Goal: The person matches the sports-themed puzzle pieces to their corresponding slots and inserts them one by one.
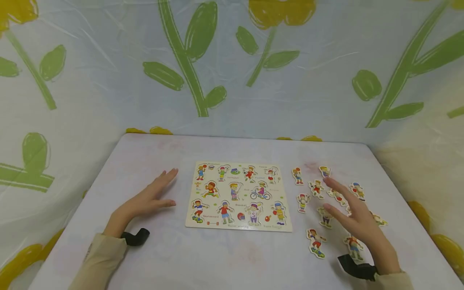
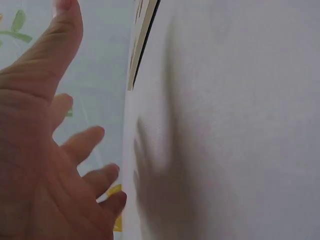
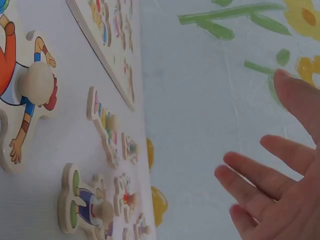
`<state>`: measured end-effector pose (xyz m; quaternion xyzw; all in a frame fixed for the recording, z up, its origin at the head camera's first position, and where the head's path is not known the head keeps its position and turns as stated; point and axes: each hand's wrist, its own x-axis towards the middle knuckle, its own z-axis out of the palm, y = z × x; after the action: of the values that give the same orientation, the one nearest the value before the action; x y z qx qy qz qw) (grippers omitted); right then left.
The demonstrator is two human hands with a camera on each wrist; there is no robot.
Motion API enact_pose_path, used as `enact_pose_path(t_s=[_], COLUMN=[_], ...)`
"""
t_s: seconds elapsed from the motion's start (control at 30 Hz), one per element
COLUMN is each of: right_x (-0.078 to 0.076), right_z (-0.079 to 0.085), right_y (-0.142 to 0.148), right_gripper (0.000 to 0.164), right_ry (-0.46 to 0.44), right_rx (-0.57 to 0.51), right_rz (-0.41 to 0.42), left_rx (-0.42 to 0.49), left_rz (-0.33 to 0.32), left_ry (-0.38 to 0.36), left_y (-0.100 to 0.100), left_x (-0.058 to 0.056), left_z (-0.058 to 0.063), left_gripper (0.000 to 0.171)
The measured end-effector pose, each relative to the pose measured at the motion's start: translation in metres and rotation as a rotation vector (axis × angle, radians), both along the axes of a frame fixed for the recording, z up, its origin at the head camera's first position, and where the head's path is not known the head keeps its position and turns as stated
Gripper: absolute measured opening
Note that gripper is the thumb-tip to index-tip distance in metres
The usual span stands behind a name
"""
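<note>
A wooden peg puzzle board (image 1: 214,209) printed with children playing sports lies flat on the table. My left hand (image 1: 146,201) hovers left of it, fingers extended and thumb apart, holding nothing; its shadow falls on the table in the left wrist view. Over the loose puzzle pieces to the board's right hangs my right hand (image 1: 362,221), fingers spread and nothing held. Nearest to it are a baseball piece (image 1: 325,218) and a roller-skating piece (image 1: 353,245), partly covered. A skateboarder piece (image 1: 316,243) lies closer to the front. Round wooden knobs (image 3: 39,82) stand on the pieces in the right wrist view.
Several more pieces lie at the right, among them a basketball piece (image 1: 297,176), a football piece (image 1: 316,189) and a volleyball piece (image 1: 302,202). The pale table (image 1: 232,262) is backed by a flower-printed curtain (image 1: 308,100). Each wrist wears a black strap (image 1: 135,237).
</note>
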<state>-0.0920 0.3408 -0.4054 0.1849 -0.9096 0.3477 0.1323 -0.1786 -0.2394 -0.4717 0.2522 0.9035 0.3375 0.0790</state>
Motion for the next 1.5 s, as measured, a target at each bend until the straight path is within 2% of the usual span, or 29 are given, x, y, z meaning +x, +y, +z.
enact_pose_path(t_s=[0.13, 0.4, 0.57, 0.67, 0.8, 0.93, 1.03, 1.2, 1.37, 1.43, 1.5], right_x=[-0.001, -0.007, -0.003, 0.0, 0.002, 0.004, 0.005, 0.006, 0.007, 0.007, 0.007], right_z=[-0.004, -0.008, -0.011, -0.012, -0.014, -0.017, -0.021, -0.026, -0.026, -0.025, -0.024], right_y=[-0.001, 0.0, 0.004, 0.006, 0.005, 0.0, -0.001, 0.0, 0.0, -0.001, -0.002], right_gripper=[0.058, 0.041, 0.028, 0.022, 0.016, 0.019, 0.02, 0.016, 0.011, 0.01, 0.01], right_ry=[-0.013, -0.038, -0.143, -0.241, -0.372, -0.504, -0.581, -0.586, -0.568, -0.572, -0.579], right_rx=[0.002, -0.007, -0.002, 0.014, 0.035, 0.074, 0.075, 0.031, 0.022, 0.018, 0.013], right_rz=[0.022, 0.121, 0.17, 0.207, 0.245, 0.23, 0.227, 0.279, 0.311, 0.323, 0.328], left_rx=[0.053, 0.162, 0.278, 0.312, 0.283, 0.237, 0.212, 0.204, 0.191, 0.145, 0.056], left_rz=[0.018, 0.031, 0.028, -0.004, -0.025, -0.027, -0.052, -0.087, -0.083, -0.071, -0.065], left_ry=[-0.034, -0.009, -0.016, 0.02, 0.077, 0.109, 0.139, 0.174, 0.176, 0.177, 0.194], left_y=[0.0, -0.003, -0.001, 0.003, 0.007, 0.009, 0.01, 0.011, 0.011, 0.012, 0.013], left_x=[-0.004, -0.01, -0.008, -0.008, -0.008, -0.009, -0.011, -0.014, -0.014, -0.014, -0.014], left_z=[-0.002, -0.007, -0.018, -0.024, -0.027, -0.027, -0.028, -0.029, -0.029, -0.03, -0.032], left_gripper=[0.102, 0.093, 0.086, 0.084, 0.086, 0.087, 0.087, 0.084, 0.079, 0.081, 0.084])
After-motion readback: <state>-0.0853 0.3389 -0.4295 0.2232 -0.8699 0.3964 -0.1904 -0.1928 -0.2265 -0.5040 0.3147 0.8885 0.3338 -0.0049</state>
